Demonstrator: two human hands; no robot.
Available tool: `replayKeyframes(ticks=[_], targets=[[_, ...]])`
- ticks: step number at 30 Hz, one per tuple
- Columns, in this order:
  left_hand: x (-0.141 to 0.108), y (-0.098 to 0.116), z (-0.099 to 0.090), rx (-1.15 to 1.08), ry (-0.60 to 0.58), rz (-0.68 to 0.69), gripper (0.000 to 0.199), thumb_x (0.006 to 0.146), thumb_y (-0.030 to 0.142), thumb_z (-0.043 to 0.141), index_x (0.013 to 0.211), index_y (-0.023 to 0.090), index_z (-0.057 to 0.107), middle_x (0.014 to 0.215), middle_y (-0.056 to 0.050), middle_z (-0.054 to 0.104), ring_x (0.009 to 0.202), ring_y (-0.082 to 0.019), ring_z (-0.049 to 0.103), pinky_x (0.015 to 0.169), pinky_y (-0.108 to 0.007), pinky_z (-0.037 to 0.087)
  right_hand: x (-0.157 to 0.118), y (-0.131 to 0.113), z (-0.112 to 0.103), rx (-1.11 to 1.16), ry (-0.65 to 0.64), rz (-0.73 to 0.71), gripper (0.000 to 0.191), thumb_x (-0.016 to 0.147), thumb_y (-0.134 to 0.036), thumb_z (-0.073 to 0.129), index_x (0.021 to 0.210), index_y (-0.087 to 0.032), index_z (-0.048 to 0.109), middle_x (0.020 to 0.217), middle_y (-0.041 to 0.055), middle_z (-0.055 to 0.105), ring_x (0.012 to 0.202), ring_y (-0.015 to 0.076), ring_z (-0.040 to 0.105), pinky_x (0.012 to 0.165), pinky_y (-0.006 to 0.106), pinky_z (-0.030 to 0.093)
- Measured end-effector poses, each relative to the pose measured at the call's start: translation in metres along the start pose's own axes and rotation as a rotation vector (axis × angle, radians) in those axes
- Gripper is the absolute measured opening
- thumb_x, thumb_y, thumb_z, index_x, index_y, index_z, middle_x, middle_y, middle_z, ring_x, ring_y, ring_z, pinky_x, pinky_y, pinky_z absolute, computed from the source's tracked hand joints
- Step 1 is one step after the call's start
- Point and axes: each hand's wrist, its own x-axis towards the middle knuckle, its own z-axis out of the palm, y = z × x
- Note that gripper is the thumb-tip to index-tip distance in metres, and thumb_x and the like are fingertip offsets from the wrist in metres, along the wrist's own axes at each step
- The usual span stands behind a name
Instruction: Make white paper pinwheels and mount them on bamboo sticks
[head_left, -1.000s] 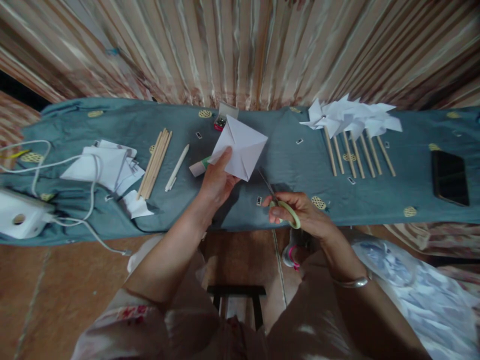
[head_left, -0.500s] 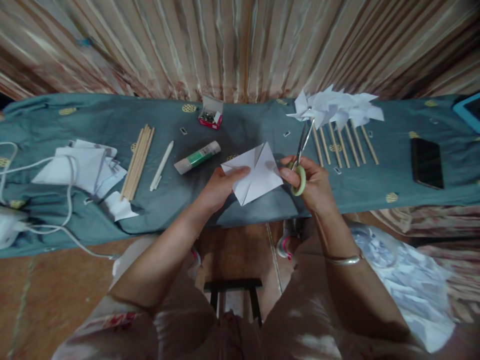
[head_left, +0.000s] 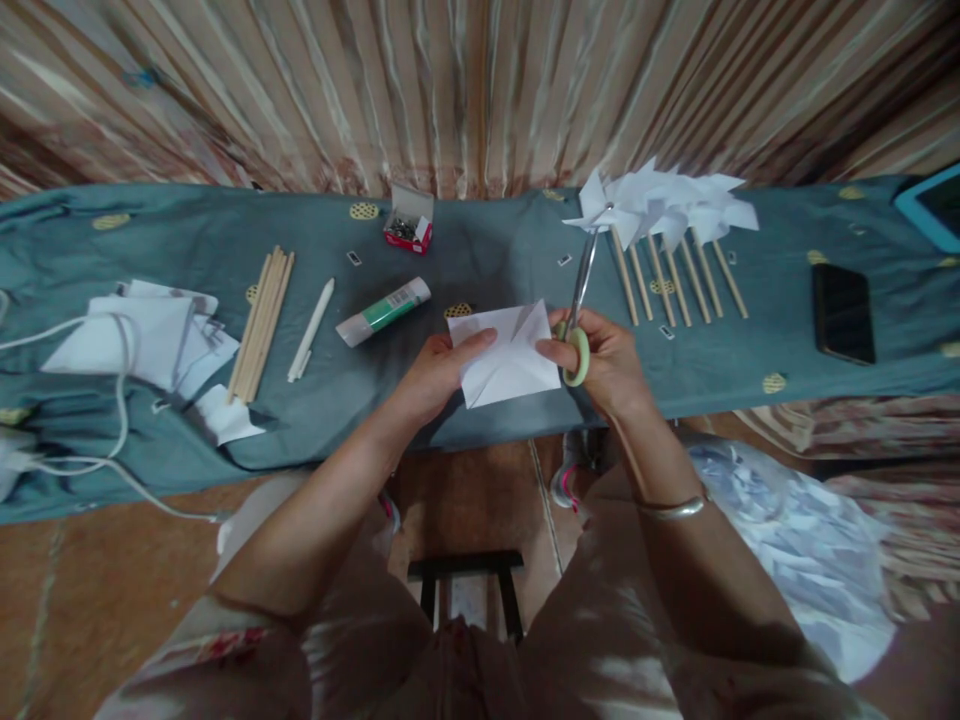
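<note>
A white paper square [head_left: 506, 365] with diagonal slits or creases is pinched at its left side by my left hand [head_left: 442, 375], thumb on top. My right hand [head_left: 600, 360] has the green-handled scissors [head_left: 580, 290] around its fingers, blades pointing up and away, and its thumb touches the paper's right edge. Behind the scissors, white paper pinwheels [head_left: 667, 205] on wooden sticks lie in a row. A glue stick [head_left: 384, 311] rests to the left of the paper.
Left on the cloth-covered table [head_left: 495, 260] are a white pen [head_left: 311, 330], wooden sticks [head_left: 261, 325], paper sheets [head_left: 142, 335] and a white cable [head_left: 124, 400]. A red box [head_left: 409, 220] sits at the back, a phone [head_left: 844, 313] and tablet [head_left: 934, 208] at right.
The paper has turned in my left hand. My right hand has come closer with the scissors, and its thumb now meets the paper. The whole view has shifted slightly.
</note>
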Motion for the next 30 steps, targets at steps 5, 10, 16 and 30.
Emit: replayKeyframes(ticks=[5, 10, 16, 30], targets=[[-0.006, 0.012, 0.010, -0.168, -0.073, -0.016, 0.039, 0.079, 0.052, 0.076, 0.100, 0.018, 0.072, 0.095, -0.011, 0.077, 0.112, -0.034, 0.069, 0.092, -0.044, 0.058, 0.004, 0.007, 0.004, -0.013, 0.131, -0.043, 0.045, 0.055, -0.052, 0.088, 0.080, -0.026, 0.062, 0.064, -0.0065, 0.053, 0.057, 0.0110, 0.046, 0.054, 0.027, 0.039], [-0.009, 0.005, 0.013, -0.131, -0.088, 0.034, 0.052, 0.065, 0.051, 0.088, 0.102, 0.018, 0.072, 0.108, -0.011, 0.076, 0.117, -0.034, 0.067, 0.098, -0.045, 0.055, 0.006, 0.014, 0.011, 0.076, 0.194, -0.038, 0.045, 0.058, -0.053, 0.085, 0.082, -0.025, 0.060, 0.068, -0.0063, 0.055, 0.060, 0.0111, 0.048, 0.058, 0.027, 0.042], [-0.006, -0.008, 0.020, -0.060, 0.132, 0.113, 0.046, 0.048, 0.031, 0.095, 0.085, 0.015, 0.073, 0.089, -0.006, 0.076, 0.083, -0.020, 0.070, 0.082, -0.033, 0.057, 0.006, 0.015, 0.022, 0.127, 0.206, -0.005, 0.043, 0.059, -0.052, 0.085, 0.081, -0.026, 0.059, 0.064, -0.0077, 0.050, 0.058, 0.0098, 0.045, 0.057, 0.026, 0.040], [0.012, 0.008, 0.001, -0.024, 0.277, 0.293, 0.025, 0.053, 0.024, 0.087, 0.067, 0.017, 0.067, 0.070, 0.000, 0.069, 0.069, -0.015, 0.063, 0.064, -0.025, 0.049, -0.010, 0.009, 0.024, 0.131, -0.104, 0.065, 0.052, 0.067, -0.070, 0.078, 0.081, -0.021, 0.067, 0.070, 0.0003, 0.070, 0.063, 0.0126, 0.060, 0.061, 0.026, 0.046]])
